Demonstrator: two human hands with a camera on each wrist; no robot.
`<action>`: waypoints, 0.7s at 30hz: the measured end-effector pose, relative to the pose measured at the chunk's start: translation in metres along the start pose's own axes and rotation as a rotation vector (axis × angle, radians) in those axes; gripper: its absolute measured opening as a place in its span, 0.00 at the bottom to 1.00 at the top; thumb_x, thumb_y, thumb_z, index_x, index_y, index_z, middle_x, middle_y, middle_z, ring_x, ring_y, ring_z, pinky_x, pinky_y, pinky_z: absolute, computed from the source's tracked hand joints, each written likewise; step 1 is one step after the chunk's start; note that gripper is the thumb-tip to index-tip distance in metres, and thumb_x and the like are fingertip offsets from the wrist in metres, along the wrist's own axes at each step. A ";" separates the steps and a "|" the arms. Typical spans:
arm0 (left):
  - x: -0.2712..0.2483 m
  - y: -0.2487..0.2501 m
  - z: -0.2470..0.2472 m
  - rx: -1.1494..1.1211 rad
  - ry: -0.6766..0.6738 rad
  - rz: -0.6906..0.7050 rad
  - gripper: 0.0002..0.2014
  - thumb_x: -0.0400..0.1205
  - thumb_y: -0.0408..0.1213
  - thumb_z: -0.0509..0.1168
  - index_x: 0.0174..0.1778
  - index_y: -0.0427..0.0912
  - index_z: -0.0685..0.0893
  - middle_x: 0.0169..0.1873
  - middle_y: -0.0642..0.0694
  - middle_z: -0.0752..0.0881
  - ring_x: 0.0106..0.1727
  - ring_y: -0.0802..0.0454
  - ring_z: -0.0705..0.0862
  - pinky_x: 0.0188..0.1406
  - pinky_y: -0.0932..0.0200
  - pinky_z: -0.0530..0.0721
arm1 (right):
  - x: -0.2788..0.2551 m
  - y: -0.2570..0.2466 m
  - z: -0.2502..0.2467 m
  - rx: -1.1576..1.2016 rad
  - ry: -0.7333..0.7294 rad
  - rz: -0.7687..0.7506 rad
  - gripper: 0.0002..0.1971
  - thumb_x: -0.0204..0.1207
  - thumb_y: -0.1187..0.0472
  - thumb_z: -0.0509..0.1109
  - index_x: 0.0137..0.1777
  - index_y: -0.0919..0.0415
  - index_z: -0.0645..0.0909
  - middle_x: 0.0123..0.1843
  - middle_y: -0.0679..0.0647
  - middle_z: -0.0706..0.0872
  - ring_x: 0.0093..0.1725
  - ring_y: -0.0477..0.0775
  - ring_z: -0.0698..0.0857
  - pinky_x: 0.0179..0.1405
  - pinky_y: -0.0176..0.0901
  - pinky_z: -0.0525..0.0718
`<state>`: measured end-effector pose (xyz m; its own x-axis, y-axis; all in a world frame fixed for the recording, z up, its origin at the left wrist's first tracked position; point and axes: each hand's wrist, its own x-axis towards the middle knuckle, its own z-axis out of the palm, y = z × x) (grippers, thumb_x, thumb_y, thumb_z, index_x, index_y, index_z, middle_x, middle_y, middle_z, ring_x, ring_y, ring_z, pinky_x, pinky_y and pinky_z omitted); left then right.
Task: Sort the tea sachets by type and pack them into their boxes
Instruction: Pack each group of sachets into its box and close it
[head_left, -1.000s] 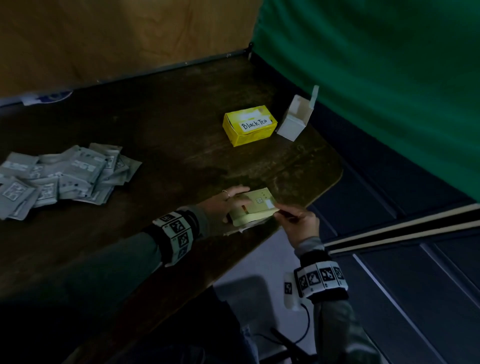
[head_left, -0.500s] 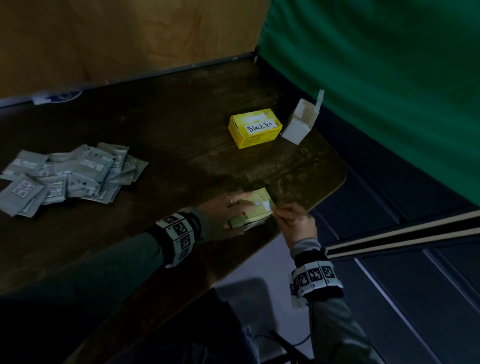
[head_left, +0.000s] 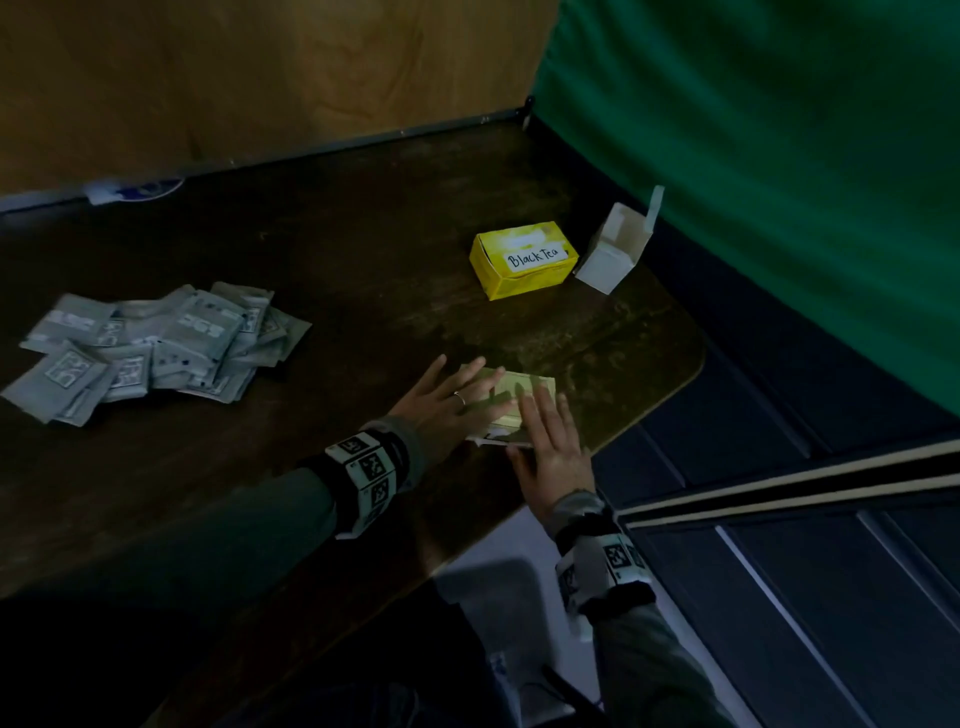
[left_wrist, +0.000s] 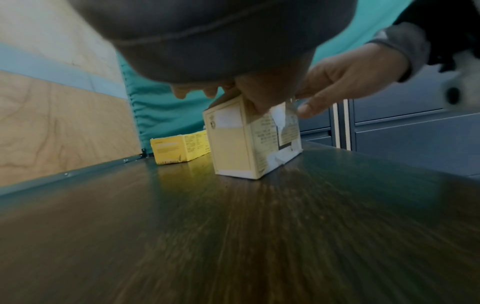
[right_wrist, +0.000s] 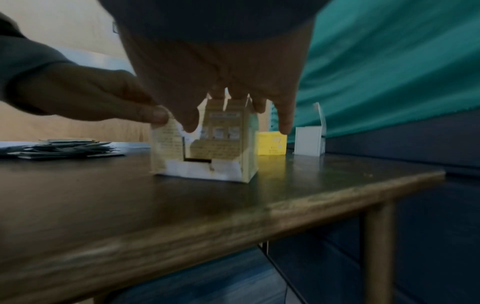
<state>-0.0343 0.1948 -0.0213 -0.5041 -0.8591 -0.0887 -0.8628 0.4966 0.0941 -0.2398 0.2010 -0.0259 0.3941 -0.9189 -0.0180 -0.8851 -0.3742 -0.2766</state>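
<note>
Resting both flat palms on the pale tea box (head_left: 524, 395) near the table's (head_left: 363, 260) front edge, I grip nothing: left hand (head_left: 447, 400) and right hand (head_left: 550, 441) lie outspread. Light, crushable card, I judge; best held by its side walls.

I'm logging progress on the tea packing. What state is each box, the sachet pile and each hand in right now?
Pale cream cardboard box: on the table, near flap torn, both hands on top.
Yellow "Black Tea" box: closed, lying flat.
White cardboard box: top flap open, standing.
Grey foil sachets: loose pile, unpacked.
Left hand: fingers flat on the cream box.
Right hand: fingers flat on the cream box.
</note>
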 end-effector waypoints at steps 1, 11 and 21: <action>0.000 -0.001 -0.002 -0.015 -0.025 -0.015 0.38 0.82 0.43 0.60 0.81 0.59 0.43 0.83 0.47 0.37 0.83 0.44 0.36 0.77 0.37 0.35 | -0.001 -0.001 0.004 0.023 0.019 0.008 0.34 0.77 0.41 0.47 0.83 0.46 0.47 0.84 0.43 0.42 0.83 0.50 0.41 0.76 0.66 0.65; -0.011 -0.003 -0.010 -0.398 0.257 -0.136 0.15 0.77 0.47 0.58 0.55 0.48 0.84 0.55 0.39 0.81 0.52 0.42 0.81 0.44 0.42 0.86 | -0.003 -0.014 0.013 0.306 0.366 0.140 0.20 0.77 0.53 0.63 0.69 0.54 0.79 0.72 0.69 0.68 0.70 0.69 0.74 0.65 0.62 0.80; -0.012 0.002 -0.014 -0.458 0.178 -0.174 0.28 0.76 0.31 0.67 0.74 0.41 0.72 0.76 0.38 0.67 0.75 0.38 0.69 0.71 0.44 0.73 | 0.003 -0.037 0.004 -0.045 0.022 0.242 0.38 0.79 0.50 0.63 0.83 0.51 0.45 0.86 0.53 0.42 0.83 0.55 0.36 0.77 0.69 0.39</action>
<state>-0.0293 0.2038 -0.0066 -0.3062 -0.9517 0.0248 -0.8088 0.2737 0.5205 -0.2049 0.2127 -0.0191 0.1640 -0.9848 -0.0572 -0.9635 -0.1475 -0.2234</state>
